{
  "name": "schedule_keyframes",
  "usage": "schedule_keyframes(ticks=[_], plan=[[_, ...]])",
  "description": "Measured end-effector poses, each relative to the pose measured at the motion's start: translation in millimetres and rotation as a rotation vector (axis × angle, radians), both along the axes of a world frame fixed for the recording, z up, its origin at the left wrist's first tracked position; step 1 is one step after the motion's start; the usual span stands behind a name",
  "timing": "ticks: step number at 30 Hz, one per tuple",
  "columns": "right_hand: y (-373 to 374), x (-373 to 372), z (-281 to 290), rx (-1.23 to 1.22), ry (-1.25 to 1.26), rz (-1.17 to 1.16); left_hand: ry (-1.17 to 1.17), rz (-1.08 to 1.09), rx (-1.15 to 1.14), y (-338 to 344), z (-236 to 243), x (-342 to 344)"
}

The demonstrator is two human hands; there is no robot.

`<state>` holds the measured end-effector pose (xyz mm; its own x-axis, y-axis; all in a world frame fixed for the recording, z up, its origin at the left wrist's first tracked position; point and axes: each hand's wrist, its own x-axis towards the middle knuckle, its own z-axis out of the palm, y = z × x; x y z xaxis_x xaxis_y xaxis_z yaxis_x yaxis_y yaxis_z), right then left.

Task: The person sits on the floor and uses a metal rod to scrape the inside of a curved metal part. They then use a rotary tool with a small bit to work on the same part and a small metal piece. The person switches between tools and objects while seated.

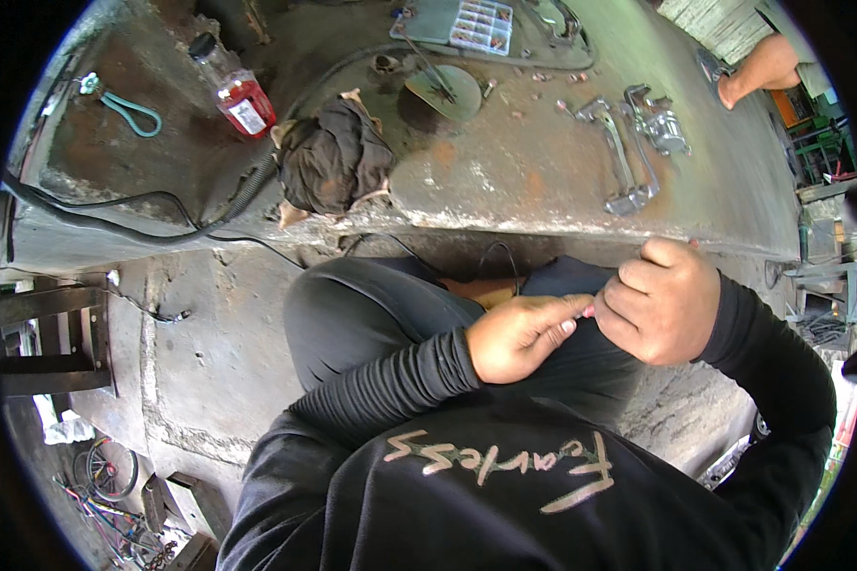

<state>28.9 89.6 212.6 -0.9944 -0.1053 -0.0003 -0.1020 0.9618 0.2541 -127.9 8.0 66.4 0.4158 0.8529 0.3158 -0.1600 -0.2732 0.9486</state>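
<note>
Over my lap, my left hand [522,339] is closed, thumb and fingers pinching a small pinkish-red piece [588,311]. Close against it, my right hand [664,301] is curled like a fist around the other side of the same piece. Most of the piece is hidden by my fingers, so its kind does not show. Beyond my hands runs the edge of a worn concrete ledge [505,205]. On it, nearest my right hand, lie metal bracket-like parts [622,157] and a silver metal part [659,124].
A dark crumpled cloth [333,157], a bottle of red liquid [243,100], a round metal disc [443,92] and a compartment box [481,27] stand on the ledge. Black hoses [114,228] cross its left side. Another person's leg [764,71] is at far right. A dark stool [52,338] stands left.
</note>
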Motion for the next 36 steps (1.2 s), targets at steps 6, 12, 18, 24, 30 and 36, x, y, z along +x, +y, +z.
schedule_keyframes(ticks=[6, 12, 18, 24, 30, 36], plan=[[-2.8, 0.0, 4.0, -0.112, -0.196, -0.134, 0.066, 0.041, 0.073, -2.6, 0.8, 3.5], [-6.3, -2.3, 7.9, -0.167, -0.304, -0.293, 0.124, 0.095, 0.108, -6.3, -1.6, 9.4], [-6.7, -11.7, 14.4, -0.147, -0.382, -0.249, 0.087, 0.099, 0.197, -3.3, -4.8, 10.1], [39.1, 4.9, 19.9, -0.168, -0.080, -0.515, -0.128, 0.051, -0.058, 5.7, -4.5, -3.2], [93.4, -3.2, -97.5, -0.675, 0.387, -0.876, -0.437, 0.227, -0.309, 23.7, -0.4, -15.7], [129.7, -24.2, -185.7, -0.393, 0.497, -0.932, -0.630, 0.494, -0.375, 45.0, -1.7, -27.6]])
